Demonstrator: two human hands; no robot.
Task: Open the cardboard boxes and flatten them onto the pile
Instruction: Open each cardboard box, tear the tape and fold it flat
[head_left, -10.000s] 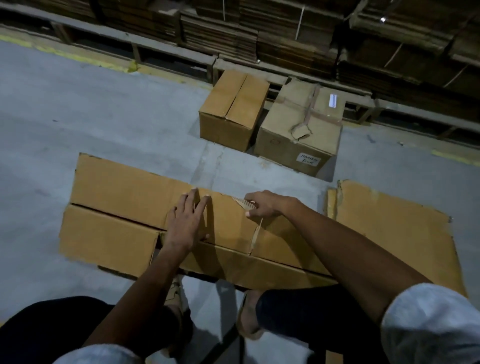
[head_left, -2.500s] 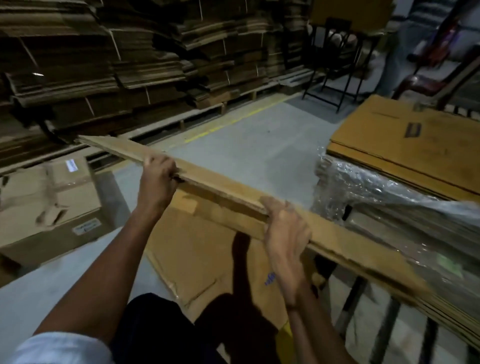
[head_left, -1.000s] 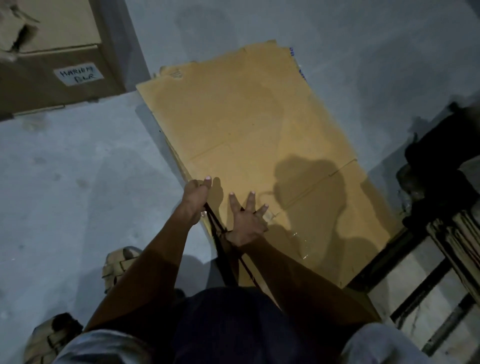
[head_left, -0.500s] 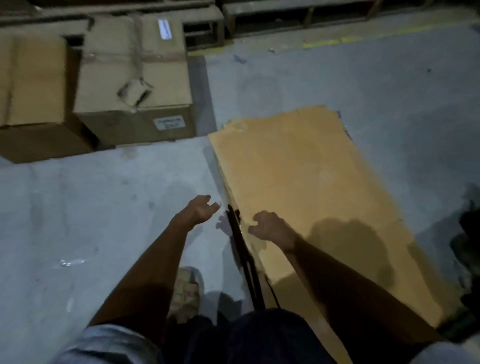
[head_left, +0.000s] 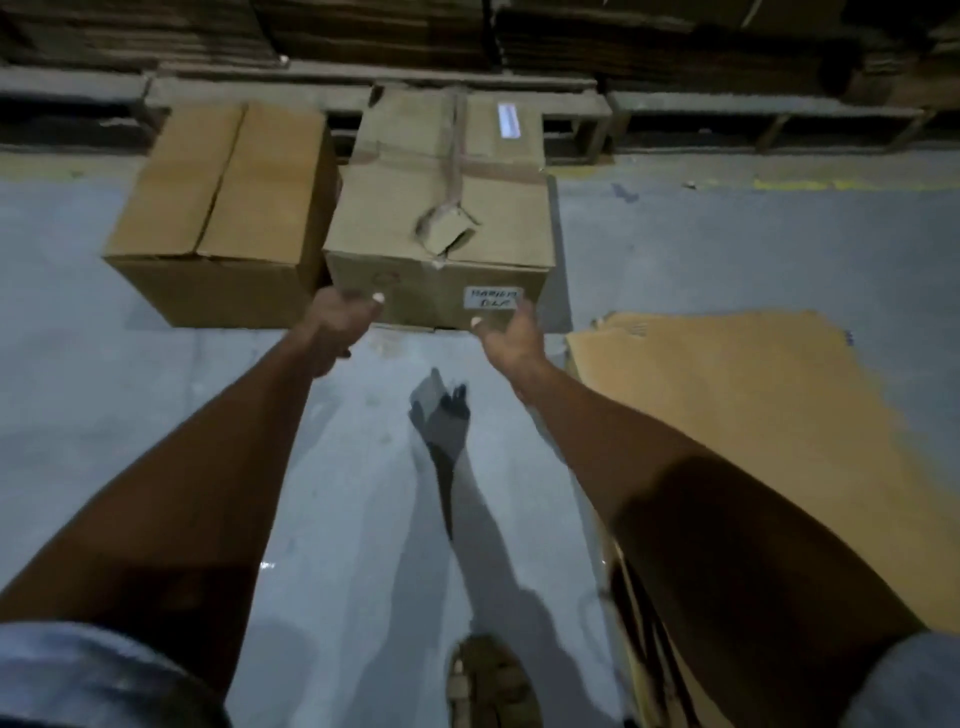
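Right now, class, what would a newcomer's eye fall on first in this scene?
Both bare hands, left hand and right hand, reach toward the taped box with its torn top, centre. A plainer closed box sits to its left; flattened cardboard lies on the floor at right.

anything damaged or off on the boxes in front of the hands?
Yes. The labelled box has a torn hole in its top near the front edge, with a ragged cardboard piece sticking up, and its tape looks wrinkled. The plain box to its left looks intact. Both hands, left hand and right hand, are empty.
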